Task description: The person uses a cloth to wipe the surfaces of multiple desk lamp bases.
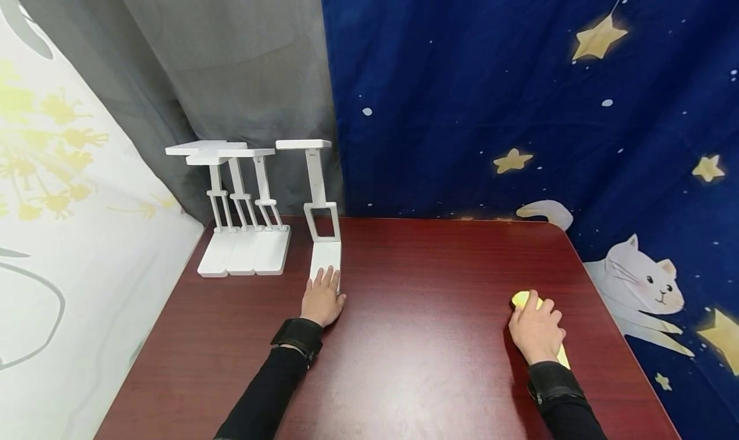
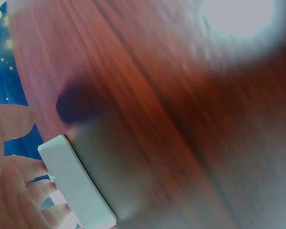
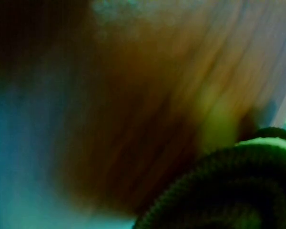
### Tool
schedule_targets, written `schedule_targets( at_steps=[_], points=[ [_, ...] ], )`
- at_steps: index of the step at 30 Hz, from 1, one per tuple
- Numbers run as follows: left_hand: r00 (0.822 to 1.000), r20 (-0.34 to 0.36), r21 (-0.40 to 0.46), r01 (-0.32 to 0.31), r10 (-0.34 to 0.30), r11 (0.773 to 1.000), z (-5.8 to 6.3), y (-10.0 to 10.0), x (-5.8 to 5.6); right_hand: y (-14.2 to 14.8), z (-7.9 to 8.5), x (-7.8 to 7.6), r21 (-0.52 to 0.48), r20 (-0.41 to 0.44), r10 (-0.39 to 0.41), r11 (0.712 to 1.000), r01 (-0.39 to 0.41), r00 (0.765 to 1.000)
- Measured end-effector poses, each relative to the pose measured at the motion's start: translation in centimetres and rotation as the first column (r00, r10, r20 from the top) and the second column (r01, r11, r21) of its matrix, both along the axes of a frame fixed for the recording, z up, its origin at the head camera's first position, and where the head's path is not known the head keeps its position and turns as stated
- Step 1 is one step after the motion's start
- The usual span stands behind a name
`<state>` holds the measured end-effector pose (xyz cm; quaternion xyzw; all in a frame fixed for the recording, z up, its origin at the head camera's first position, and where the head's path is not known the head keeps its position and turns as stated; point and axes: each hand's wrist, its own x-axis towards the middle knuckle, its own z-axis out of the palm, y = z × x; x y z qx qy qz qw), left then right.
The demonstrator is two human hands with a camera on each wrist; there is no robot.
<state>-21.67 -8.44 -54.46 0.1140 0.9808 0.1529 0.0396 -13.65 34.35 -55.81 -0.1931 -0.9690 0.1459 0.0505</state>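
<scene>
In the head view my left hand (image 1: 323,299) lies with extended fingers on the white base (image 1: 326,255) of a folding phone stand (image 1: 315,177). The left wrist view shows the thumb apart from the base's near end (image 2: 77,183), with the other fingers right at it. Far to the right, my right hand (image 1: 537,330) grips a slim yellow object (image 1: 521,299) from above. One rounded end sticks out past the fingers and a narrow strip shows near the wrist; its middle is hidden under the palm. The right wrist view is dark and blurred, mostly a sleeve cuff (image 3: 214,191).
Several more white stands (image 1: 242,251) are lined up side by side at the table's back left corner. A grey curtain (image 1: 242,61) and a blue star-patterned curtain (image 1: 439,93) hang behind the reddish-brown table (image 1: 416,299). White patterned cloth (image 1: 69,235) borders the left side.
</scene>
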Motion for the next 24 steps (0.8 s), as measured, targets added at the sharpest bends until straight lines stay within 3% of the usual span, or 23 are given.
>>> schedule_targets(
  at_steps=[14, 24],
  points=[
    [0.999, -0.035, 0.011, 0.025, -0.024, 1.000, -0.4, 2.1, 2.2, 0.0, 0.1, 0.0, -0.006, -0.003, -0.006, 1.000, 0.006, 1.000],
    [0.999, -0.017, -0.011, 0.031, -0.031, 0.999, -0.8, 3.6, 3.4, 0.0, 0.2, 0.0, -0.011, 0.001, -0.006, 1.000, 0.006, 1.000]
  ],
)
